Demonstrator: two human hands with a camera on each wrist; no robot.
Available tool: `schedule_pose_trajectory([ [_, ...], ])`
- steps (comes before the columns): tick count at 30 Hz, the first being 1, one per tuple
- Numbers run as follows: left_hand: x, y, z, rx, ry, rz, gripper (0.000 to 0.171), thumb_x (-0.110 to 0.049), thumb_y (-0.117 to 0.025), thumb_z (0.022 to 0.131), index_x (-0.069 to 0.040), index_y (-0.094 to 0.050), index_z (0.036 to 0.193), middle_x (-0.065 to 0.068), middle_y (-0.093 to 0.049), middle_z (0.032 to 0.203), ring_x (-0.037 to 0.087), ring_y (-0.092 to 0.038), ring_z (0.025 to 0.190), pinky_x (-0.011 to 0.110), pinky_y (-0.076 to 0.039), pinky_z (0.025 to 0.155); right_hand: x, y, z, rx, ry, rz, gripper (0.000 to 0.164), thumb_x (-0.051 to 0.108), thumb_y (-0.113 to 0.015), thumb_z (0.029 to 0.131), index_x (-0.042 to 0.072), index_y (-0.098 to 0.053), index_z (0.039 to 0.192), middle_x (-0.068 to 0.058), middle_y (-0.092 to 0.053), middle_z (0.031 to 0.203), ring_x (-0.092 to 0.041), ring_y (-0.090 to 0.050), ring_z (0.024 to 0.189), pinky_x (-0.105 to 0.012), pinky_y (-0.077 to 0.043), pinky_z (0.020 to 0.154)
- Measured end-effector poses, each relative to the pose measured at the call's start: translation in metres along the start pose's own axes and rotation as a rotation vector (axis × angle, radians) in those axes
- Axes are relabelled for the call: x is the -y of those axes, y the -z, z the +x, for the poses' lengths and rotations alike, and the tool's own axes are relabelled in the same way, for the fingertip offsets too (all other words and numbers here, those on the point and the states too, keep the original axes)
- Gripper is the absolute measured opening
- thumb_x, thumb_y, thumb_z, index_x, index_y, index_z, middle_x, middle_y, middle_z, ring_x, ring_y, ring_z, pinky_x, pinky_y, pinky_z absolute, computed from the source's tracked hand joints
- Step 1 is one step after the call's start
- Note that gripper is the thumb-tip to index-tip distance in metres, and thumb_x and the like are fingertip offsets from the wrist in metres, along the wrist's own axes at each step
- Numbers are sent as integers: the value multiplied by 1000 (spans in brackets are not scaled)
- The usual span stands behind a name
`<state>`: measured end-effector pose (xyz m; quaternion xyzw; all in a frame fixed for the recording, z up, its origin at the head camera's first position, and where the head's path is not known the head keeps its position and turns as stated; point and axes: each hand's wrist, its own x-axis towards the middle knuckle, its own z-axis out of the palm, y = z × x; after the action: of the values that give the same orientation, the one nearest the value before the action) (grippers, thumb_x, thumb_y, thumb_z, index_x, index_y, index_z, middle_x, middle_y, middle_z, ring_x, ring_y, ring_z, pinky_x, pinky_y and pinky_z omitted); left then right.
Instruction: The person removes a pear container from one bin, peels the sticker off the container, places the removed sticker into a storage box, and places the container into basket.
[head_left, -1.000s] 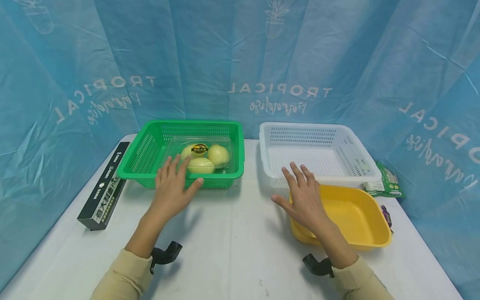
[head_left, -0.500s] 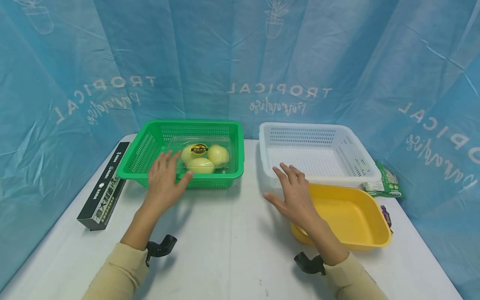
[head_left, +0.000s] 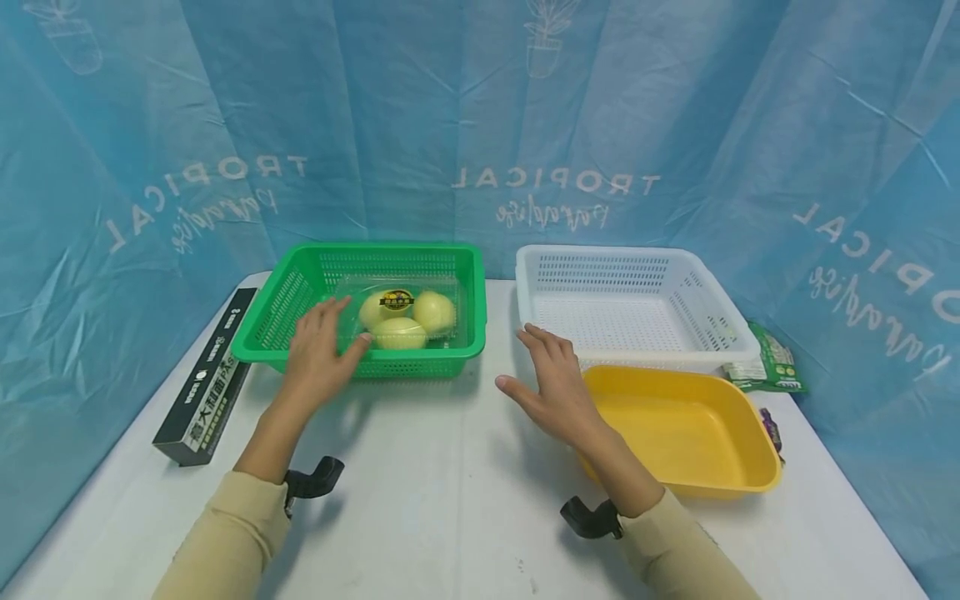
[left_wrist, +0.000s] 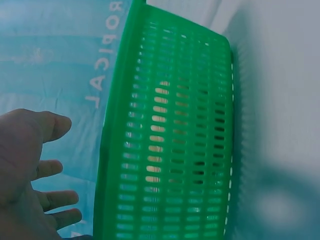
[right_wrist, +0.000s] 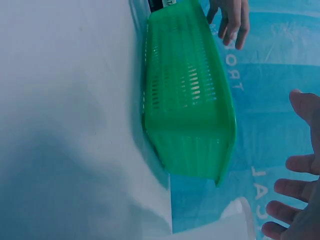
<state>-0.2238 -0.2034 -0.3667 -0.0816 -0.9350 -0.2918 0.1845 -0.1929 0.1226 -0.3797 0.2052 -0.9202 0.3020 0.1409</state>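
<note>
The green plastic basket [head_left: 435, 364] stands at the back left, holding a clear lidded box [head_left: 352, 287] with three pale yellow-green round fruits [head_left: 399, 333] inside. Above the basket's front rim hovers my left hand [head_left: 318, 354], fingers spread and holding nothing. The left wrist view shows this hand [left_wrist: 25, 165] apart from the slotted wall. My right hand [head_left: 553, 387] is in the air between the green basket and the yellow basin [head_left: 682, 433], fingers extended and nothing in them. Its thumb and fingertips [right_wrist: 287, 187] also appear in the right wrist view.
A white basket [head_left: 600, 325] stands at the back right, behind the yellow basin. Beyond them lie a green packet [head_left: 772, 362] and a small purple wrapper [head_left: 771, 429]. Along the left edge lies a long black pasta box [head_left: 206, 383]. A blue curtain [head_left: 480, 108] hangs behind the white table [head_left: 427, 517].
Both hands have drifted left, the right one moving off the yellow basin's left part. The left hand no longer covers part of the fruits. The baskets and the basin stay in place.
</note>
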Motion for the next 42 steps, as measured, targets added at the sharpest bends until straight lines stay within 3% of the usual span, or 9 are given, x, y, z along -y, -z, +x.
schedule_pose_trajectory([
  [9,8,5,6,44,11,-12,64,-31,-53,95,-7,-26,147,27,-26,149,47,-23,137,68,-21,107,10,-12,10,13,-2,78,66,44,-59,89,11,-37,143,-9,-36,149,-31,-34,133,-54,-34,109],
  [26,26,8,21,114,28,-76,61,-31,-52,95,-6,-29,147,28,-28,148,48,-26,136,68,-25,105,14,-27,27,48,-50,196,69,42,-59,90,7,-35,144,-10,-37,150,-30,-35,136,-52,-31,112],
  [42,38,13,39,295,89,-153,65,-43,-47,96,-13,-25,149,25,-21,153,47,-20,139,68,-24,106,11,-40,39,76,-119,261,72,45,-57,90,10,-30,147,-8,-32,153,-30,-29,140,-55,-28,113],
])
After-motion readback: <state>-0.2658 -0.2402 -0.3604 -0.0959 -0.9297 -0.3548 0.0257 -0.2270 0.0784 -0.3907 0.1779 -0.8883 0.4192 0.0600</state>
